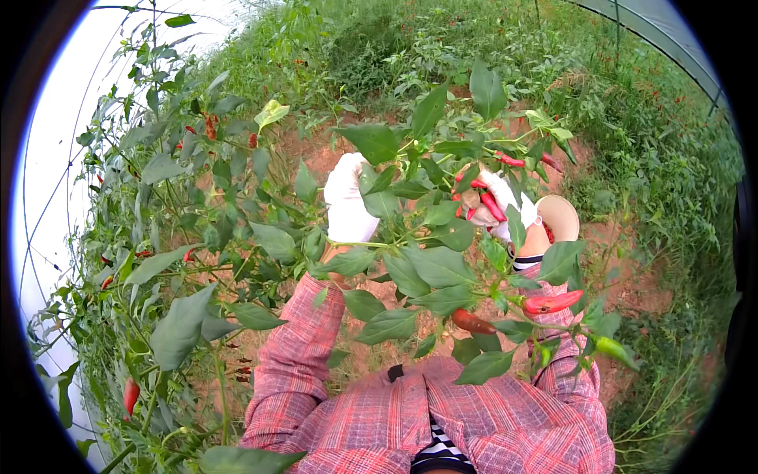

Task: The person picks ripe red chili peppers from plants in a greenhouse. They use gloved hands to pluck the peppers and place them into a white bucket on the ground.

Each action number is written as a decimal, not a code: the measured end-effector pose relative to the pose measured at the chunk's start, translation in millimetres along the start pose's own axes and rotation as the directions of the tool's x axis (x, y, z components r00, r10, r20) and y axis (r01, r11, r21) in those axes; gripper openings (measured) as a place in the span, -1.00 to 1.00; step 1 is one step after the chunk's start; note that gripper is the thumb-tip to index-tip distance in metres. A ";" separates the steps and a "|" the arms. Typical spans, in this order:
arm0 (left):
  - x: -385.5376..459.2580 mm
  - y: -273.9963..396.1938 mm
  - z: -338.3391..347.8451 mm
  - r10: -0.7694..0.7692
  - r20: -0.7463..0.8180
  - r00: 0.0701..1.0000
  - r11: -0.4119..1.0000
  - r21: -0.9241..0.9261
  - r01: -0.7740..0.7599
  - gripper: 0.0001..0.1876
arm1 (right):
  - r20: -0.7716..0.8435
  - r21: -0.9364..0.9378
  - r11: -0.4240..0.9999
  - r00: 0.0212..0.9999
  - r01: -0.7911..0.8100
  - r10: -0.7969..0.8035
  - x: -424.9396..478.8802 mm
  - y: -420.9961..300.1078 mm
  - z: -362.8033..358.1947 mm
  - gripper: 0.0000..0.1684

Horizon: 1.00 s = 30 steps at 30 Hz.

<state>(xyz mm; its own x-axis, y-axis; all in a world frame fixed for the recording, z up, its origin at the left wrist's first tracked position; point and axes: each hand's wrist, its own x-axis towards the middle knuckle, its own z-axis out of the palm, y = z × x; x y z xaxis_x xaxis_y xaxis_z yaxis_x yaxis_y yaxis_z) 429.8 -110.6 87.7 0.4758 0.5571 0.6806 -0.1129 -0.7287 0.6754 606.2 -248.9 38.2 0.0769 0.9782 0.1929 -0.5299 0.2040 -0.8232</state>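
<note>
My right hand (504, 192), in a soiled white glove, is curled around several red chili peppers (490, 206) among the plant's leaves. More red chilies (510, 159) hang on a stem just beyond it. My left hand (350, 198), also gloved in white, is raised among the leaves of the chili plant (438, 272). Leaves cover its fingertips, so whether it grips a stem cannot be seen. Nearer my chest, a bright red chili (553, 303), a darker brownish-red one (472, 322) and a green one (616, 351) hang from the branches.
Behind my right wrist stands a pale bucket (559, 216) with red contents partly showing. Dense chili plants (172, 237) line the left, before a white plastic greenhouse wall (50, 178). Reddish soil (636, 278) shows between plants, and weeds (657, 195) crowd the right.
</note>
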 end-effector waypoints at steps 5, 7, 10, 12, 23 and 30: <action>-5.8 5.4 0.9 0.130 0.048 0.990 0.989 0.069 -0.133 -0.76 | -0.082 -0.129 0.991 0.996 0.026 -0.036 11.3 13.5 -13.2 -0.69; -8.9 -3.3 3.3 0.116 0.001 0.993 0.993 0.022 -0.116 -0.77 | -0.044 -0.262 0.964 0.998 0.036 -0.049 10.8 17.9 -21.5 -0.71; -13.7 -20.6 -2.8 0.119 0.019 0.993 0.991 0.058 -0.120 -0.78 | 0.010 -0.451 0.888 0.996 0.085 -0.090 16.4 34.8 -38.7 -0.73; -14.2 -11.4 0.8 0.143 0.027 0.989 0.977 0.158 -0.145 -0.78 | 0.039 -0.581 0.802 0.989 0.138 -0.141 18.1 49.2 -59.6 -0.73; -21.9 -57.0 -18.2 -0.170 0.313 0.935 0.893 -0.353 0.280 -0.67 | 0.067 -0.704 0.648 0.936 0.290 -0.347 -5.6 8.3 21.6 -0.69; -5.0 -12.0 -22.6 0.006 0.238 0.971 0.997 -0.072 0.012 -0.61 | 0.097 -0.582 0.690 0.879 0.431 -0.468 -13.8 11.7 45.4 -0.72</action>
<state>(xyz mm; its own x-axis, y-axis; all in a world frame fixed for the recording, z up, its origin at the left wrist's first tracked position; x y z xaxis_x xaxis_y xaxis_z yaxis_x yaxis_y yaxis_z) 409.1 -95.6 82.5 0.6689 0.4423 0.5975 -0.1696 -0.6917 0.7020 560.6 -261.8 50.1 0.2339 0.7603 0.6060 0.1588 0.5851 -0.7953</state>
